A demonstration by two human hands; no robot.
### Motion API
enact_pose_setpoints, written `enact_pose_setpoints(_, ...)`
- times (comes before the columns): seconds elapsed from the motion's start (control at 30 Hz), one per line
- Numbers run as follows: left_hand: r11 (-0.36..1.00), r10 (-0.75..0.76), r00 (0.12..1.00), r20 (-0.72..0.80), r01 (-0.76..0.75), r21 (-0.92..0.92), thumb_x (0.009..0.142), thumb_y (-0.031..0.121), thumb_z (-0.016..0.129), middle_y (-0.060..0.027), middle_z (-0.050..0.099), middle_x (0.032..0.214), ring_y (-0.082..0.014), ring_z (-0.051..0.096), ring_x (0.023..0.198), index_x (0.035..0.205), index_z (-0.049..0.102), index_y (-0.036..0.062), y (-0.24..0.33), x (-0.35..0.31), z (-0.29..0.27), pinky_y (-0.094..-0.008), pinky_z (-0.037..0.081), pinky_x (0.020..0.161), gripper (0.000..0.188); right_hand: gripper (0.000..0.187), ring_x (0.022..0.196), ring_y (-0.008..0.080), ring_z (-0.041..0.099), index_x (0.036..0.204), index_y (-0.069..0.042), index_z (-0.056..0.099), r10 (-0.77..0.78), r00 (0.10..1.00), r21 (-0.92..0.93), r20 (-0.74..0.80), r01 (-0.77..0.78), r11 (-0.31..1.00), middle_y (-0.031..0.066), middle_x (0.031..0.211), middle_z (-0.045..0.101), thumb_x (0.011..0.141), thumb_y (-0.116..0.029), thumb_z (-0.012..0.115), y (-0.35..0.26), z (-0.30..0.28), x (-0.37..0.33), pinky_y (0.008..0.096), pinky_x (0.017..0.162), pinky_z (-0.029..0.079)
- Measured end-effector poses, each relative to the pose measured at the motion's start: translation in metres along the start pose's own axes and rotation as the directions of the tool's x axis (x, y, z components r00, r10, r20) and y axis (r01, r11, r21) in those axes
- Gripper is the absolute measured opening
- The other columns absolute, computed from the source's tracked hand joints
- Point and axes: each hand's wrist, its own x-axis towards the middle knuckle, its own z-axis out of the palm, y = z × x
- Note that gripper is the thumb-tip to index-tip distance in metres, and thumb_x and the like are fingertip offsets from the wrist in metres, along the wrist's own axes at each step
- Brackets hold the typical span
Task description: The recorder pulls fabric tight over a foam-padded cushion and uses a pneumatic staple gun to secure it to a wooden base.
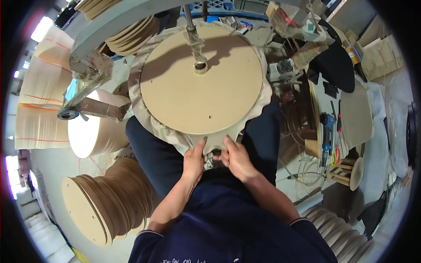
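Note:
A round wooden board lies in front of me, pressed at its middle by a metal rod with a rounded foot. Beige fabric is gathered in pleats around the board's rim. My left hand and my right hand sit side by side at the near edge. Both pinch the fabric's edge and pull it over the rim. A small metal part between the hands is mostly hidden.
A stack of round wooden discs stands at lower left, with cream fabric-covered drums and rolls behind it. More discs lie at the back. At right are a blue power tool, wooden pieces and a black cushion.

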Motion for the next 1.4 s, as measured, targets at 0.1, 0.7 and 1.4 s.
enact_pose_setpoints(0.1,0.997,0.047,0.999,-0.014,-0.047,-0.066,0.104,0.028,0.064,0.0019,0.059,0.068,-0.0087,0.05,0.058,0.081,0.068,0.0054,0.01,-0.002,-0.01,-0.028,0.04,0.055,0.032,0.037,0.049,0.0124,0.046,0.088,-0.009,0.054,0.044,0.995,0.027,0.09,-0.046,0.999,-0.0011,0.062,0.047,0.11,-0.04,0.05,0.007,0.006,-0.003,0.0429,0.081,0.06)
enact_pose_setpoints(0.7,1.0,-0.016,0.999,0.03,0.016,0.0,0.102,0.039,0.065,0.0002,0.053,0.064,-0.0093,0.043,0.054,0.079,0.061,0.0059,0.01,0.005,0.002,-0.0295,0.032,0.049,0.041,0.044,0.049,0.0117,0.041,0.075,-0.01,0.049,-0.039,0.999,-0.016,0.0,0.039,0.999,-0.002,0.06,0.041,0.11,-0.038,0.05,-0.008,0.002,-0.004,0.0454,0.084,0.06)
enact_pose_setpoints(1.4,0.989,-0.068,0.998,-0.007,0.068,0.13,0.103,0.041,0.063,0.002,0.049,0.063,-0.0075,0.041,0.054,0.071,0.055,0.0066,0.02,0.003,-0.013,-0.0266,0.032,0.05,0.047,0.042,0.048,0.0108,0.04,0.077,-0.013,0.047,-0.023,0.999,0.052,0.024,0.022,0.998,-0.0024,0.06,0.042,0.11,-0.039,0.051,-0.003,-0.001,0.003,0.0434,0.078,0.06)
